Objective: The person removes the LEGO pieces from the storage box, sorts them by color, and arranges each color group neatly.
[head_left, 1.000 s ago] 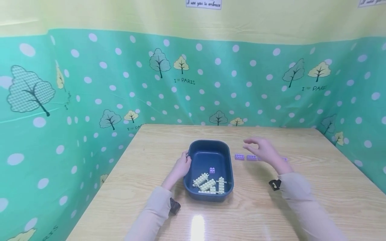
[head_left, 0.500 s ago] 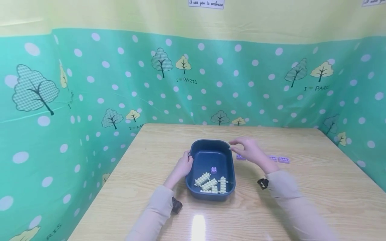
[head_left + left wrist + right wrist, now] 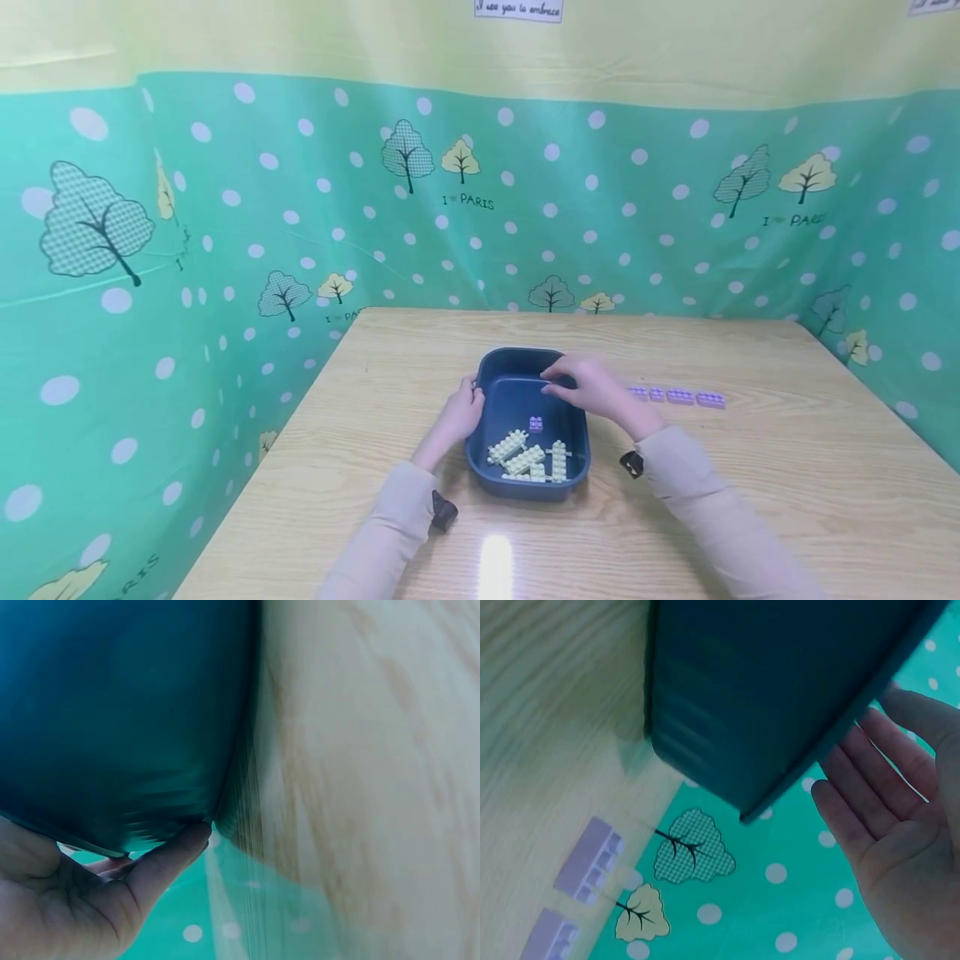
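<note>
A dark blue plastic bin (image 3: 506, 402) stands on the wooden table. My left hand (image 3: 459, 414) grips its left wall; in the left wrist view the thumb (image 3: 169, 864) presses on the outer side. My right hand (image 3: 591, 390) is above the bin's right rim, thumb and index finger apart, and I see nothing between them. The right wrist view shows its fingers reaching past the rim. Inside the bin are one small purple toy brick (image 3: 536, 424) and several cream bricks (image 3: 524, 459) at the near end.
To the right of the bin, a row of purple bricks (image 3: 681, 397) lies on the wooden table (image 3: 750, 467); my right hand hides its left end. Green polka-dot cloth (image 3: 630, 208) surrounds the table's back and sides.
My right hand has moved left from above the purple row to over the bin's right side, uncovering the row's right part. The left hand keeps its hold on the bin.
</note>
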A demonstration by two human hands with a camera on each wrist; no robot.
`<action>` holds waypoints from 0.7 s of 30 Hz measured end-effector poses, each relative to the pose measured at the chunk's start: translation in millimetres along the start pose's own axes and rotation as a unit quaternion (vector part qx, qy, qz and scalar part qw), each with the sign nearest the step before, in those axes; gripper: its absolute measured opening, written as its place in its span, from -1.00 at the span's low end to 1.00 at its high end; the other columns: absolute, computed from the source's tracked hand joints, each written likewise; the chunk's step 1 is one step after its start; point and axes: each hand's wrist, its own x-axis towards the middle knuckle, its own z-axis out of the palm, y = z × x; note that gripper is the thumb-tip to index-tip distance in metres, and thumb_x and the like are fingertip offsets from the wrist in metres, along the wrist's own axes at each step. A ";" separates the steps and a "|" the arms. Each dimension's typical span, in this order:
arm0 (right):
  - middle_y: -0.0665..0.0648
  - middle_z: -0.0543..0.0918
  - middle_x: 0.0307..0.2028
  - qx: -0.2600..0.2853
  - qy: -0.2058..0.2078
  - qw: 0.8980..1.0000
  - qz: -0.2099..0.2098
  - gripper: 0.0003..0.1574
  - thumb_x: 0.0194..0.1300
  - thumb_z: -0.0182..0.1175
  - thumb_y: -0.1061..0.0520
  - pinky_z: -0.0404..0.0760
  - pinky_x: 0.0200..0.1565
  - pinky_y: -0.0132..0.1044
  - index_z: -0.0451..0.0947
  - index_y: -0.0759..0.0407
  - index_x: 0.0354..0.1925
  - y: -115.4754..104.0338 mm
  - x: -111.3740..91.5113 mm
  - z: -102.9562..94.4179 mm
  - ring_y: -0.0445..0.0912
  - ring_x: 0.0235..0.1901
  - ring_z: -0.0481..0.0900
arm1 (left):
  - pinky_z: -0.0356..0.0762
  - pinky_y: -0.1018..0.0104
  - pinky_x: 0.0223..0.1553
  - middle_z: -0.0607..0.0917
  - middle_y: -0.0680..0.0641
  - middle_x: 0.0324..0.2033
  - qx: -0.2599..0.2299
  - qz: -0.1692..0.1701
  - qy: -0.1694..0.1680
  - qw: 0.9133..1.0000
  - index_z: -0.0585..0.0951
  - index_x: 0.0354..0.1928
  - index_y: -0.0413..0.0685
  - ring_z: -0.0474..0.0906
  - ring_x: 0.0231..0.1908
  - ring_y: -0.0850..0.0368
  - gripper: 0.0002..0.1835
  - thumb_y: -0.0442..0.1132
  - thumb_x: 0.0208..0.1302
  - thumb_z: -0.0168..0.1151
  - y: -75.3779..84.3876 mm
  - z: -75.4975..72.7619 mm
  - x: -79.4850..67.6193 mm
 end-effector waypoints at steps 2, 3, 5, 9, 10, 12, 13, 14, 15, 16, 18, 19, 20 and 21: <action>0.11 0.71 -0.20 0.006 -0.013 1.000 -0.002 -0.68 0.18 0.28 0.05 0.62 -0.03 -0.13 0.65 0.21 -0.14 -1.9 0.8 2.8 0.00 -0.12 0.64 | 0.50 -0.09 0.07 0.51 -0.46 0.08 0.000 0.002 0.001 1.000 0.25 0.27 -0.38 0.48 0.07 -0.31 -0.55 -0.27 0.42 -0.22 0.1 0.5 0.0; 0.11 0.71 -0.20 0.007 -0.018 1.000 -0.006 -0.68 0.18 0.28 0.04 0.62 -0.03 -0.13 0.64 0.21 -0.14 -2.4 1.5 4.4 0.00 -0.12 0.64 | 0.50 -0.09 0.07 0.51 -0.46 0.08 -0.001 0.002 0.002 1.000 0.25 0.27 -0.38 0.48 0.07 -0.32 -0.55 -0.27 0.42 -0.22 0.0 0.8 0.0; 0.11 0.71 -0.21 0.008 -0.026 1.000 -0.010 -0.67 0.18 0.28 0.04 0.61 -0.03 -0.13 0.64 0.22 -0.15 -4.0 2.5 7.3 0.00 -0.13 0.64 | 0.50 -0.09 0.06 0.51 -0.46 0.07 -0.002 0.002 0.002 1.000 0.25 0.27 -0.37 0.48 0.07 -0.32 -0.55 -0.27 0.42 -0.22 0.0 1.2 0.3; 0.10 0.71 -0.22 0.012 -0.051 0.999 -0.011 -0.64 0.16 0.30 0.03 0.61 -0.02 -0.13 0.65 0.25 -0.16 -6.5 4.6 13.9 -0.02 -0.14 0.64 | 0.50 -0.09 0.06 0.52 -0.46 0.06 -0.001 0.004 0.004 1.000 0.25 0.27 -0.37 0.49 0.07 -0.32 -0.55 -0.28 0.42 -0.22 -1.1 1.7 1.5; 0.10 0.71 -0.23 0.011 -0.057 0.998 -0.011 -0.65 0.15 0.30 0.03 0.61 -0.03 -0.14 0.65 0.25 -0.16 -7.3 4.6 15.4 -0.03 -0.14 0.64 | 0.50 -0.08 0.06 0.52 -0.46 0.06 0.000 0.004 0.004 1.000 0.25 0.26 -0.37 0.49 0.07 -0.32 -0.55 -0.28 0.42 -0.22 -1.5 1.9 1.9; 0.09 0.71 -0.25 0.009 -0.069 0.998 -0.010 -0.66 0.15 0.31 0.03 0.62 -0.04 -0.16 0.66 0.24 -0.18 -8.3 4.7 18.5 -0.05 -0.16 0.64 | 0.50 -0.08 0.06 0.52 -0.46 0.06 0.000 0.004 0.005 1.000 0.26 0.26 -0.37 0.49 0.07 -0.31 -0.55 -0.28 0.42 -0.22 -2.2 2.5 2.5; 0.09 0.71 -0.25 0.007 -0.073 0.997 -0.010 -0.67 0.14 0.32 0.04 0.62 -0.05 -0.17 0.67 0.24 -0.19 -8.7 4.5 20.0 -0.05 -0.17 0.64 | 0.51 -0.08 0.05 0.52 -0.45 0.06 0.000 0.005 0.005 1.000 0.26 0.26 -0.37 0.49 0.07 -0.31 -0.55 -0.28 0.41 -0.22 -2.4 2.9 2.6; 0.08 0.71 -0.26 0.004 -0.077 0.997 -0.011 -0.68 0.14 0.32 0.04 0.63 -0.06 -0.18 0.67 0.23 -0.20 -9.1 4.2 21.5 -0.06 -0.17 0.64 | 0.51 -0.08 0.05 0.52 -0.45 0.07 -0.001 0.005 0.004 1.000 0.25 0.26 -0.37 0.49 0.07 -0.31 -0.55 -0.28 0.42 -0.22 -2.5 3.1 2.6; 0.07 0.71 -0.27 0.002 -0.082 0.997 -0.010 -0.68 0.13 0.33 0.03 0.63 -0.08 -0.20 0.67 0.22 -0.21 -9.4 4.1 23.0 -0.08 -0.18 0.64 | 0.51 -0.08 0.05 0.52 -0.45 0.07 -0.001 0.006 0.004 1.000 0.25 0.26 -0.37 0.49 0.07 -0.30 -0.55 -0.28 0.42 -0.22 -2.8 3.2 2.7; 0.06 0.71 -0.28 0.000 -0.084 0.996 -0.011 -0.69 0.13 0.33 0.03 0.63 -0.09 -0.21 0.67 0.21 -0.22 -9.9 4.0 24.4 -0.08 -0.19 0.64 | 0.51 -0.07 0.05 0.52 -0.44 0.07 -0.001 0.007 0.004 1.000 0.25 0.27 -0.37 0.50 0.07 -0.30 -0.55 -0.28 0.42 -0.22 -2.9 3.3 2.8; 0.05 0.71 -0.30 -0.001 -0.091 0.996 -0.011 -0.70 0.12 0.33 0.02 0.64 -0.11 -0.23 0.68 0.20 -0.24 -10.7 3.9 27.3 -0.10 -0.21 0.64 | 0.51 -0.08 0.04 0.53 -0.44 0.06 -0.001 0.010 0.004 1.000 0.25 0.27 -0.38 0.50 0.06 -0.30 -0.55 -0.29 0.42 -0.22 -3.0 3.5 2.6; 0.05 0.71 -0.31 -0.005 -0.093 0.996 -0.012 -0.71 0.12 0.33 0.02 0.64 -0.12 -0.24 0.68 0.20 -0.25 -11.1 3.9 28.8 -0.10 -0.22 0.64 | 0.52 -0.08 0.03 0.53 -0.44 0.06 -0.001 0.011 0.004 1.000 0.25 0.27 -0.38 0.51 0.05 -0.30 -0.55 -0.29 0.42 -0.22 -3.1 3.5 2.6; 0.04 0.70 -0.31 -0.006 -0.097 0.995 -0.010 -0.71 0.12 0.33 0.01 0.63 -0.13 -0.25 0.68 0.19 -0.25 -11.3 3.8 30.3 -0.11 -0.24 0.64 | 0.52 -0.07 0.03 0.53 -0.44 0.06 0.000 0.012 0.005 1.000 0.25 0.27 -0.38 0.51 0.05 -0.29 -0.55 -0.29 0.42 -0.22 -3.2 3.5 2.6; 0.03 0.70 -0.31 -0.005 -0.103 0.995 -0.004 -0.70 0.12 0.34 0.00 0.63 -0.13 -0.25 0.68 0.18 -0.25 -11.5 3.8 31.7 -0.12 -0.24 0.63 | 0.52 -0.07 0.03 0.54 -0.44 0.05 0.001 0.012 0.005 1.000 0.26 0.27 -0.37 0.51 0.05 -0.29 -0.55 -0.29 0.42 -0.23 -3.3 3.4 2.5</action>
